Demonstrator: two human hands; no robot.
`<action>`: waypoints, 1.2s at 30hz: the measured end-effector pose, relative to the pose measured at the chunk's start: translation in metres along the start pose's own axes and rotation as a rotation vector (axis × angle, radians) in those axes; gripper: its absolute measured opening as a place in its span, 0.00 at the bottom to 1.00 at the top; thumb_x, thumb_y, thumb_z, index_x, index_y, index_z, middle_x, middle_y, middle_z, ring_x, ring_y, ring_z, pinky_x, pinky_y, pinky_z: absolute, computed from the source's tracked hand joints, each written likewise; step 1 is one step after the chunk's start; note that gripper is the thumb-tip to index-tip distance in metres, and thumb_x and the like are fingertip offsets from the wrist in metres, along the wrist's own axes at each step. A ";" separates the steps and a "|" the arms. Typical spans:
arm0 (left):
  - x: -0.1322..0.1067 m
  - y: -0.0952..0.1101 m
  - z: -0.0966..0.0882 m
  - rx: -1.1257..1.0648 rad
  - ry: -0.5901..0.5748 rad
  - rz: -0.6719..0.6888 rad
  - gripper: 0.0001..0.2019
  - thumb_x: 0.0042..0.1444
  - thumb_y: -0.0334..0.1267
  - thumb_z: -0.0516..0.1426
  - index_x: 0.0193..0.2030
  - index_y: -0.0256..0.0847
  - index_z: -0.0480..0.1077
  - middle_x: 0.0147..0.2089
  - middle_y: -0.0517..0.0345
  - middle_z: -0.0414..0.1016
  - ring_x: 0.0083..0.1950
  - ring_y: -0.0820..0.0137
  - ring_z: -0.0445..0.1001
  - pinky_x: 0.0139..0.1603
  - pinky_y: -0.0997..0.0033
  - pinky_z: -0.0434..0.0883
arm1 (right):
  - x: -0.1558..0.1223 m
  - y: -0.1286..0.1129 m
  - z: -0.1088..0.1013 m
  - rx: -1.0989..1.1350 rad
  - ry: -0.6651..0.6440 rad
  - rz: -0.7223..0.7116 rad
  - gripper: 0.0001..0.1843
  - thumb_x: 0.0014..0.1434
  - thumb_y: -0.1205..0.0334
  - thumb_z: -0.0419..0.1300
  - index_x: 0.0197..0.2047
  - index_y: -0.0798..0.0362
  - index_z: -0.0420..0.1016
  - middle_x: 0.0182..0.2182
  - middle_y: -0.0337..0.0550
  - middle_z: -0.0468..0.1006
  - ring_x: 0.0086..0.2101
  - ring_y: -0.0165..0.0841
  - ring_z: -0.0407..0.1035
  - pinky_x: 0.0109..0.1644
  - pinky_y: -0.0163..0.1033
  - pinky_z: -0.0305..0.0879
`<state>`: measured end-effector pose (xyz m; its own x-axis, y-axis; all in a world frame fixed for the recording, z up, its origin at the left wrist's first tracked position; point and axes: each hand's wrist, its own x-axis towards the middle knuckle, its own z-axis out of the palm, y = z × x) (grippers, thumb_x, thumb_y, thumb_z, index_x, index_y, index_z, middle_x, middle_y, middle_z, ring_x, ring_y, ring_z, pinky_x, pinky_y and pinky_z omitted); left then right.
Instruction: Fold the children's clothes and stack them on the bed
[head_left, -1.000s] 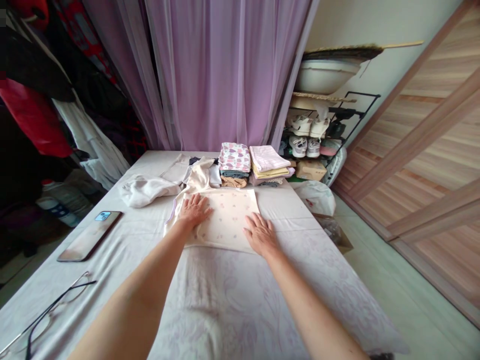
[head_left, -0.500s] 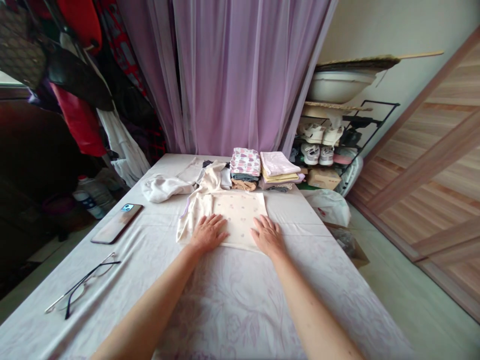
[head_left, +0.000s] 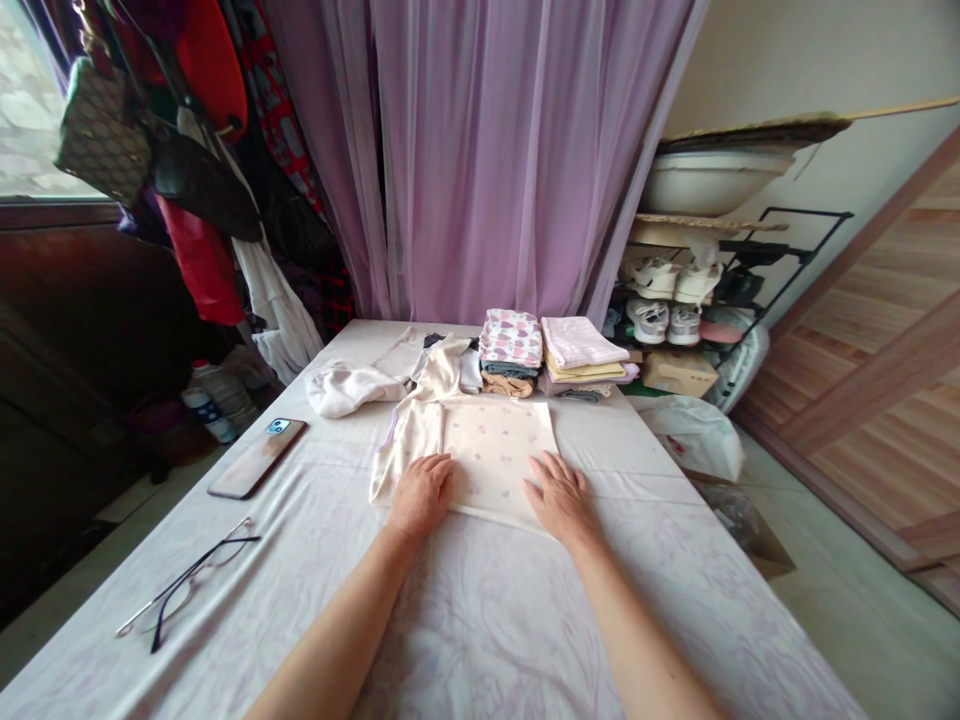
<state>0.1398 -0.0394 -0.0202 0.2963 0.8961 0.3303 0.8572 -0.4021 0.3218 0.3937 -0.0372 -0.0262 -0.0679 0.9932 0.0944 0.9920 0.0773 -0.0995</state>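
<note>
A cream garment (head_left: 495,447) with small heart prints lies spread on the table, its left part doubled over and one end bunched toward the back. My left hand (head_left: 424,492) rests palm down on its near edge, left of the middle, fingers laid out close together. On the near right corner lies my right hand (head_left: 561,497), flat with its fingers a little apart. Neither hand grips the cloth. Just behind the garment stands a folded stack topped by a heart-print cloth (head_left: 511,338). Beside it is another stack with a pink cloth (head_left: 583,343) on top.
A white crumpled cloth (head_left: 352,388) sits at the back left of the table (head_left: 480,620). Along the left side lie a phone (head_left: 259,460) and eyeglasses (head_left: 187,580). Purple curtains (head_left: 480,170) hang behind; a shoe rack (head_left: 705,270) stands back right.
The view has shifted, so everything sits further right and slightly lower. My left hand has drawn back toward me on the garment, its fingers closer together. The right hand stays at the right edge.
</note>
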 end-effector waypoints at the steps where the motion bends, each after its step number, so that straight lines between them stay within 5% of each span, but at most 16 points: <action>1: -0.002 -0.002 0.000 0.015 0.005 -0.022 0.16 0.66 0.37 0.48 0.51 0.41 0.74 0.56 0.49 0.76 0.58 0.63 0.73 0.62 0.61 0.67 | 0.000 0.000 0.000 -0.001 0.000 0.002 0.25 0.67 0.52 0.47 0.65 0.47 0.64 0.67 0.47 0.60 0.66 0.39 0.50 0.66 0.54 0.47; 5: -0.018 -0.012 0.000 0.116 -0.002 -0.072 0.21 0.65 0.42 0.49 0.63 0.41 0.67 0.65 0.49 0.68 0.67 0.56 0.64 0.68 0.52 0.60 | -0.002 0.002 0.001 -0.009 0.003 -0.004 0.25 0.67 0.53 0.47 0.65 0.48 0.64 0.67 0.48 0.60 0.66 0.40 0.51 0.66 0.55 0.48; 10: -0.039 -0.023 -0.004 0.164 -0.045 0.072 0.30 0.65 0.53 0.48 0.69 0.41 0.59 0.69 0.48 0.61 0.71 0.54 0.56 0.71 0.47 0.52 | 0.020 -0.010 -0.015 -0.006 0.010 -0.018 0.21 0.64 0.57 0.51 0.58 0.47 0.71 0.61 0.48 0.69 0.62 0.42 0.58 0.64 0.56 0.50; 16: -0.046 -0.022 -0.007 0.143 -0.083 0.114 0.28 0.67 0.51 0.47 0.68 0.38 0.59 0.67 0.48 0.65 0.69 0.58 0.62 0.69 0.53 0.59 | 0.102 -0.092 -0.035 0.188 -0.051 -0.205 0.22 0.64 0.60 0.50 0.59 0.51 0.70 0.58 0.48 0.73 0.57 0.35 0.65 0.59 0.37 0.58; 19: -0.046 -0.022 -0.007 0.114 -0.091 0.112 0.28 0.66 0.50 0.48 0.68 0.38 0.59 0.67 0.48 0.65 0.69 0.59 0.62 0.69 0.53 0.59 | 0.141 -0.134 -0.028 0.205 -0.115 -0.175 0.21 0.65 0.55 0.50 0.57 0.50 0.71 0.54 0.48 0.76 0.54 0.37 0.68 0.55 0.38 0.61; 23: -0.045 -0.022 -0.008 0.077 -0.105 0.111 0.27 0.66 0.48 0.50 0.68 0.39 0.59 0.67 0.49 0.65 0.69 0.59 0.62 0.69 0.53 0.59 | 0.170 -0.161 -0.011 0.187 -0.144 -0.133 0.26 0.61 0.45 0.54 0.53 0.55 0.74 0.52 0.55 0.77 0.53 0.43 0.69 0.53 0.41 0.62; 26: -0.045 -0.022 -0.010 0.060 -0.121 0.110 0.26 0.65 0.46 0.51 0.68 0.39 0.59 0.67 0.49 0.65 0.69 0.58 0.62 0.69 0.52 0.59 | 0.174 -0.167 -0.006 0.156 -0.152 -0.120 0.27 0.58 0.45 0.59 0.53 0.56 0.73 0.51 0.55 0.77 0.52 0.43 0.70 0.52 0.40 0.62; 31: -0.045 -0.021 -0.012 0.038 -0.128 0.106 0.27 0.64 0.45 0.53 0.68 0.39 0.58 0.68 0.49 0.65 0.70 0.58 0.59 0.70 0.51 0.58 | 0.163 -0.158 -0.013 0.161 0.020 -0.262 0.12 0.62 0.57 0.56 0.45 0.52 0.76 0.45 0.49 0.80 0.47 0.39 0.71 0.47 0.37 0.61; 36: -0.044 -0.020 -0.012 0.022 -0.143 0.106 0.30 0.63 0.48 0.54 0.69 0.39 0.56 0.70 0.50 0.61 0.72 0.58 0.55 0.71 0.50 0.53 | 0.157 -0.132 -0.004 0.238 0.166 -0.075 0.17 0.66 0.58 0.49 0.51 0.52 0.73 0.42 0.49 0.80 0.41 0.38 0.72 0.40 0.36 0.60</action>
<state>0.1041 -0.0733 -0.0303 0.4408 0.8672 0.2315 0.8264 -0.4928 0.2723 0.2531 0.1079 0.0061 -0.1020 0.9577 0.2693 0.9310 0.1873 -0.3134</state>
